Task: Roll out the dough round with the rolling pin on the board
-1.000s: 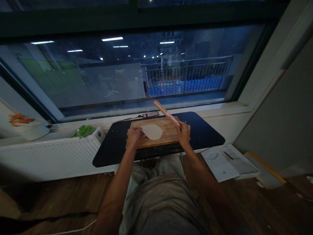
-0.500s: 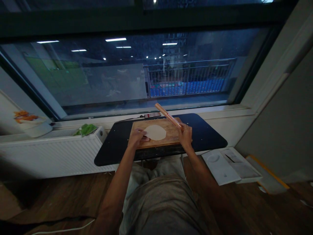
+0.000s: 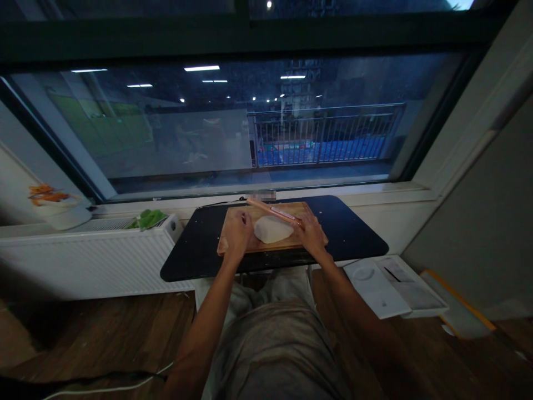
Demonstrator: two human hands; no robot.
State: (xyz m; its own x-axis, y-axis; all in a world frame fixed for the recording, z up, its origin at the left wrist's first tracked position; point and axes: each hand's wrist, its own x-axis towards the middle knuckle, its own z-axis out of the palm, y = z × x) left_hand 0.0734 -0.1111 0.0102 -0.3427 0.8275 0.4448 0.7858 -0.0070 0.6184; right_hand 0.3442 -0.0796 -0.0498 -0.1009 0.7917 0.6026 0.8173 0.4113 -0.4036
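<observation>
A round, flat sheet of pale dough (image 3: pixel 272 230) lies on a wooden cutting board (image 3: pixel 228 242). My right hand (image 3: pixel 311 230) is wrapped around the near right end of a rolling pin (image 3: pixel 270 210), which slants over the far part of the dough, its other end pointing up and left. Beside the dough's left edge, my left hand (image 3: pixel 239 233) is over the board with its fingers loosely curved and a gap by the thumb. It appears apart from both dough and pin, with nothing visible in it.
The board rests on a small black table (image 3: pixel 358 236) below a window. On the left stand a white radiator (image 3: pixel 108 261) with green leaves (image 3: pixel 150 219) on it, and a white pot (image 3: pixel 62 214). An open white box (image 3: pixel 420 286) sits low at the right.
My left hand has let go of the dough's left edge and risen slightly. The rolling pin has come down and left over the dough, in my right hand throughout.
</observation>
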